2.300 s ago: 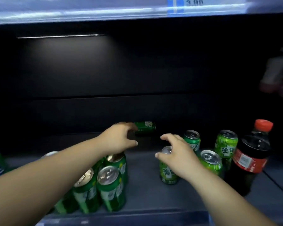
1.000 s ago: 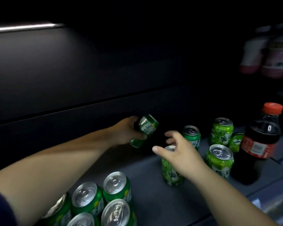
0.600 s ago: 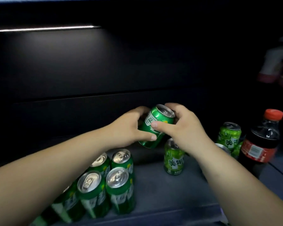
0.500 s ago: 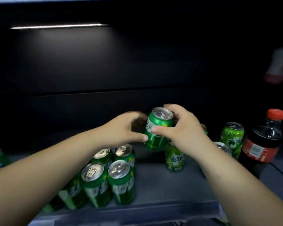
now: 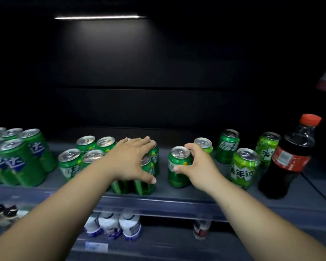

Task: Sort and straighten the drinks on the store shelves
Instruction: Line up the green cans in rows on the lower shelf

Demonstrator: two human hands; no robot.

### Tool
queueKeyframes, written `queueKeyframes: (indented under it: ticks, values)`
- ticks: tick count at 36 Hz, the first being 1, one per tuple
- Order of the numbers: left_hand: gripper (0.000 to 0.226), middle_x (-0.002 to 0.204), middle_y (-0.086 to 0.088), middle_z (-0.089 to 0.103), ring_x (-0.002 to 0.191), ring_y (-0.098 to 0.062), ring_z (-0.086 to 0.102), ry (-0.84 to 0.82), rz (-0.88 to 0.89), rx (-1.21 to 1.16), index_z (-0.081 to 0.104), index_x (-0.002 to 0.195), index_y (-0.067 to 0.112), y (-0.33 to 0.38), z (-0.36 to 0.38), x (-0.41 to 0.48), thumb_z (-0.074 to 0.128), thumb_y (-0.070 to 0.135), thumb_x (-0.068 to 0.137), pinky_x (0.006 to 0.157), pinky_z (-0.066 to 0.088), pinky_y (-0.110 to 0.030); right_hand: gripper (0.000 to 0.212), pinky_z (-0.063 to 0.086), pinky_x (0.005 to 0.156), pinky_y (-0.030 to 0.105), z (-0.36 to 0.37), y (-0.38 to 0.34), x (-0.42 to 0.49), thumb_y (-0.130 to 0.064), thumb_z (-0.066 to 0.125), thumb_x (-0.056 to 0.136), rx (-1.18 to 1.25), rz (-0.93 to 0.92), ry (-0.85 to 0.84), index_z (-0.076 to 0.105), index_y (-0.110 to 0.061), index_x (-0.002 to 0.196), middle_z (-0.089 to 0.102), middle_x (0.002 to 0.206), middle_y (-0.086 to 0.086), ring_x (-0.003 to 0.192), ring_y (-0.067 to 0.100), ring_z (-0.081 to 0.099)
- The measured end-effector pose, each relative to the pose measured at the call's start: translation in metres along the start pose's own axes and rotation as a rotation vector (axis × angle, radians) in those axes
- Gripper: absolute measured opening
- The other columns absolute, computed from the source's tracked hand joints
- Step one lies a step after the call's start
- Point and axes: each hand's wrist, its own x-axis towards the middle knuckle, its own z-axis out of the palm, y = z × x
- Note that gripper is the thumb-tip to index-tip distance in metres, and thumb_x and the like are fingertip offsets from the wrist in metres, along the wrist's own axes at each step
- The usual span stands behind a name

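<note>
Green dominates the head view, where drink cans stand on a grey shelf [image 5: 186, 194] against a dark back wall. Our left hand [image 5: 132, 161] lies flat on the tops of a tight cluster of dark green cans [image 5: 145, 183] near the shelf's front edge, fingers straight and thumb reaching down the side of the front can. Our right hand [image 5: 199, 166] is apart from it, to the right, fingers curled round the back of a lone can [image 5: 177, 170] and thumb pressed on its front. That lone can stands upright on the shelf, dark green, with a narrow gap between it and the cluster.

Left of the cluster we see four more dark green cans [image 5: 87, 147] packed in a square, and farther left a group of blue-labelled green cans [image 5: 21, 162]. Just behind our right hand is a lighter green can [image 5: 202, 143]. To its right stands another dark green can [image 5: 227, 147], then two light green cans [image 5: 243, 170], one nearer the front and one farther back. A cola bottle [image 5: 290, 159] with a red cap [image 5: 310, 119] stands at the right end, close against the front light green can; we cannot tell whether they touch. On the lower shelf [image 5: 167, 240] sit blurred white bottles [image 5: 111, 225]. A light strip [image 5: 100, 17] glows above.
</note>
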Motion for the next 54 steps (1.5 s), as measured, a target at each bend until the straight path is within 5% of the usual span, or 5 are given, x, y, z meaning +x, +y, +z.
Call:
queueKeyframes:
  ticks: [7,14,39,48,54]
  values:
    - [0.121,0.167,0.002,0.01,0.151,-0.017,0.017,0.027,0.005,-0.019,0.014,0.158,0.028,0.003,-0.005,0.002,0.07,0.076,0.063,0.121,0.014,-0.041,0.086,0.042,0.099,0.028,0.002,0.002,-0.01,-0.026,0.086,0.077,0.029,0.003,-0.026,0.037,-0.028,0.147,0.053,0.13,-0.012,0.119,0.011,0.052]
    - [0.124,0.167,0.003,0.01,0.151,-0.017,0.018,0.03,0.029,0.0,0.012,0.158,0.03,-0.003,0.001,0.005,0.062,0.083,0.058,0.121,0.016,-0.043,0.064,0.05,0.102,0.038,0.033,0.026,-0.02,-0.025,0.09,0.072,-0.017,0.168,0.06,0.046,-0.033,0.118,0.063,0.124,-0.007,0.118,0.016,0.06]
    - [0.119,0.165,0.0,0.012,0.149,-0.023,0.02,0.056,0.096,0.023,0.011,0.157,0.025,-0.005,0.004,0.006,0.057,0.084,0.064,0.12,0.016,-0.047,0.063,0.054,0.083,0.037,0.074,0.017,-0.004,-0.065,0.069,0.081,-0.372,0.176,0.251,0.045,-0.037,0.131,0.068,0.117,-0.009,0.106,0.017,0.064]
    - [0.119,0.164,0.0,0.018,0.148,-0.023,0.024,0.037,0.079,-0.009,0.016,0.156,0.025,-0.003,0.0,0.008,0.053,0.09,0.063,0.119,0.02,-0.047,0.083,0.051,0.099,0.039,0.068,0.019,-0.013,-0.06,0.076,0.078,-0.104,0.175,0.26,0.039,-0.029,0.146,0.057,0.137,-0.012,0.121,0.011,0.056]
    - [0.11,0.142,0.0,0.047,0.133,-0.025,0.042,0.051,0.026,0.005,0.043,0.139,0.025,0.019,-0.023,0.015,0.04,0.097,0.056,0.111,0.033,-0.05,0.05,0.049,0.094,0.026,0.038,0.028,-0.032,-0.032,0.078,0.086,0.165,0.13,0.329,0.05,-0.032,0.127,0.059,0.126,-0.01,0.11,0.006,0.059]
